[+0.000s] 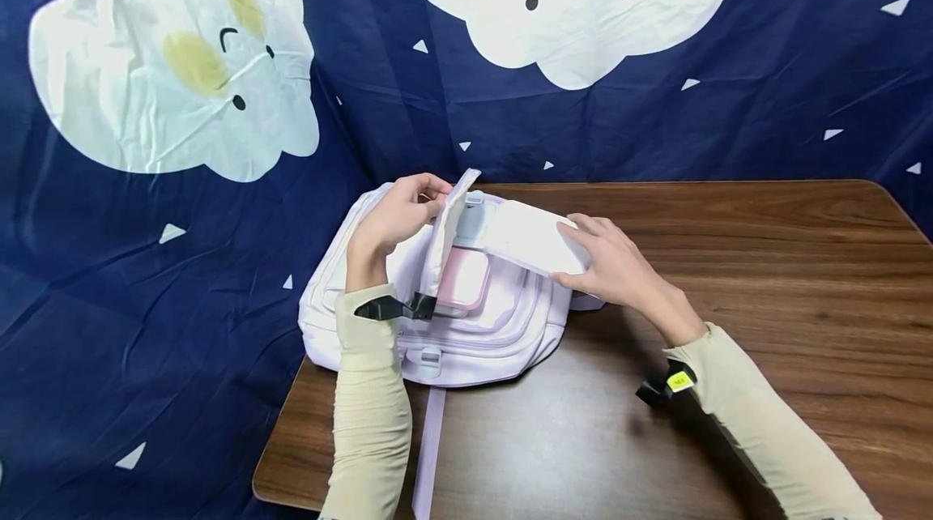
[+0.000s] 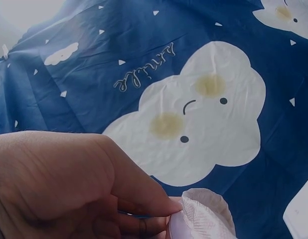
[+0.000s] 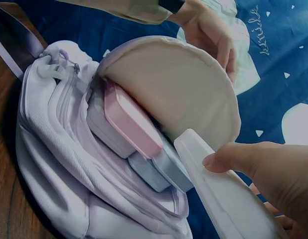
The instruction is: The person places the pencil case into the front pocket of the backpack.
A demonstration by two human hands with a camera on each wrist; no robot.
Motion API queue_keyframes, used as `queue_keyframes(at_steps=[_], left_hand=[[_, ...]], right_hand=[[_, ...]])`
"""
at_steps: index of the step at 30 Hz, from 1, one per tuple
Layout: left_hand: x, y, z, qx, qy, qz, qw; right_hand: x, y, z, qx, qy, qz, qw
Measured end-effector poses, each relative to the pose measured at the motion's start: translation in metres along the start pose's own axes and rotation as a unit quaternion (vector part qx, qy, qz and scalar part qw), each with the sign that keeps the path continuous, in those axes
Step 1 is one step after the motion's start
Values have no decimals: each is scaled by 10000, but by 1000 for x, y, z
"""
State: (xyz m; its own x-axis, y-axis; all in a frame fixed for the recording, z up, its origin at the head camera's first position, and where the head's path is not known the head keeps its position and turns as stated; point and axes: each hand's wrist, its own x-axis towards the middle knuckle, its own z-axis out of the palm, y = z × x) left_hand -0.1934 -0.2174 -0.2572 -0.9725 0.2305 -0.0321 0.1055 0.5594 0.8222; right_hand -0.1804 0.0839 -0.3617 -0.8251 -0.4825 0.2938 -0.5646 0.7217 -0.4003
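Observation:
A pale lilac backpack (image 1: 466,366) lies on the table with its front pocket unzipped. My left hand (image 1: 394,216) pinches the edge of the pocket's flap (image 1: 447,232) between thumb and fingers and holds it raised. In my right hand (image 1: 619,265) is a flat white box (image 1: 535,235), gripped by one end, its other end at the pocket's mouth. Inside the pocket sit a pink box (image 3: 131,122), a greyish box (image 3: 106,129) beside it and light blue boxes (image 3: 171,164). The right wrist view shows the flap's cream lining (image 3: 169,84).
The brown wooden table (image 1: 765,285) extends to the right of the backpack. A lilac strap (image 1: 430,455) runs toward the table's front edge. Dark blue cloth (image 1: 619,123) with white clouds hangs behind and along the left side.

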Motion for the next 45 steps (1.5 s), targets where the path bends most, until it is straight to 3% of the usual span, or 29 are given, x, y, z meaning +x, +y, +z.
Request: queue_keyframes(at_steps=[21,29,37,41,45], left_hand=[[9,0,8,-272,37,-102,9996],[11,7,12,-152,21,43,9999],[12,10,17,-171,-2,42,9998],[13,9,18,-179,44,-4,9998],[15,8,19,-195,39,-62,9998]], right_hand=[[33,-23,17,-15,-630,-452,9970],[51,-31,26,-76,-726,-438,9964],[74,-40,39,-145,-698,-693,9950],[74,-38,40,-76,-737,-602,9954],[64,-29,36,151,-533,-402,9977]])
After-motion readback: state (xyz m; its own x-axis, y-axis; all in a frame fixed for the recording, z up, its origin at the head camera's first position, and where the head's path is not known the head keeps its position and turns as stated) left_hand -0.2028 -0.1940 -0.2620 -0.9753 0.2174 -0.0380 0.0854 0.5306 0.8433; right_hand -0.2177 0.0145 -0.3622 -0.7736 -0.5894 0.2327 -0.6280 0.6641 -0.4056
